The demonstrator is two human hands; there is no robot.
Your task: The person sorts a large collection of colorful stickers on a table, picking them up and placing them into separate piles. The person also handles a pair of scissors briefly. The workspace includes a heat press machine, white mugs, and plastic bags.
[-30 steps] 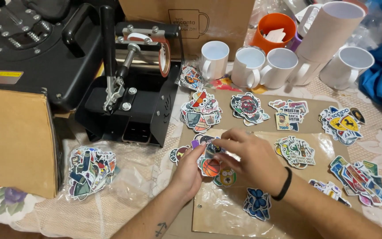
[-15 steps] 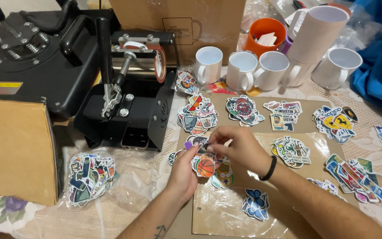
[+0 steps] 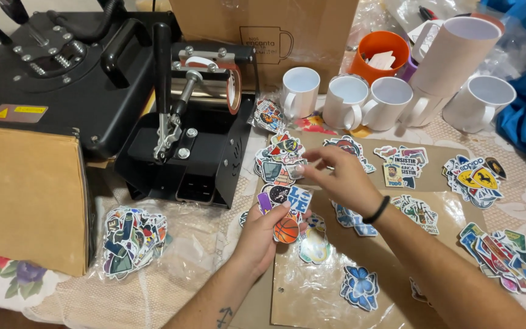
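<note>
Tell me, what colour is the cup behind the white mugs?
Orange cup, seen best in the head view.

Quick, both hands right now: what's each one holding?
Left hand: closed on a fanned bunch of stickers.
Right hand: fingertips pinched over a sticker pile; hold cannot be told.

A black mug press point(image 3: 196, 131) was seen at centre left, a larger black heat press point(image 3: 62, 73) in the upper left. Four white mugs point(image 3: 397, 100) were lined along the top, an orange cup point(image 3: 385, 55) behind them. A blue butterfly sticker point(image 3: 359, 287) was placed at lower centre
</note>
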